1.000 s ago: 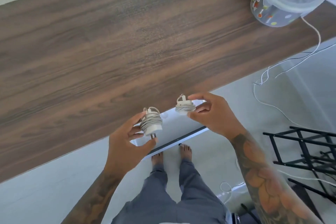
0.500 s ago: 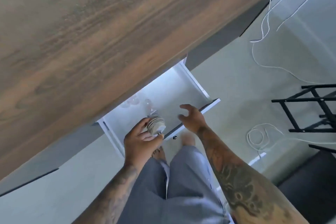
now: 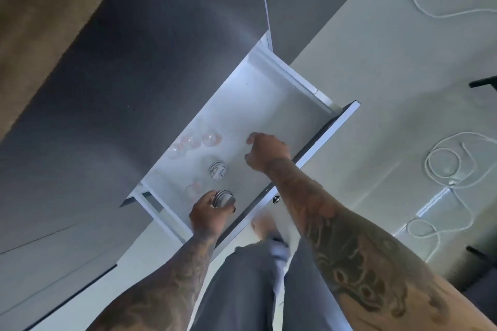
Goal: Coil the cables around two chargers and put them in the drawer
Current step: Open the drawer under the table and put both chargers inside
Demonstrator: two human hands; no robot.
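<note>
A white drawer (image 3: 282,105) stands pulled out from under the dark desk. One charger with its cable coiled round it (image 3: 217,169) lies alone on the drawer floor. My left hand (image 3: 208,216) holds the second coiled charger (image 3: 224,198) low inside the drawer, near its front edge. My right hand (image 3: 267,152) hovers over the drawer floor to the right of the lying charger, fingers loosely bent, holding nothing.
Several small clear round objects (image 3: 197,141) lie at the back of the drawer. The drawer front (image 3: 322,140) runs diagonally beside my right wrist. White cables (image 3: 443,166) lie on the pale floor to the right. My legs are below the drawer.
My right hand has let go of its charger, which now lies in the drawer. My left hand has lowered its charger into the drawer. The view has tilted down under the desk.
</note>
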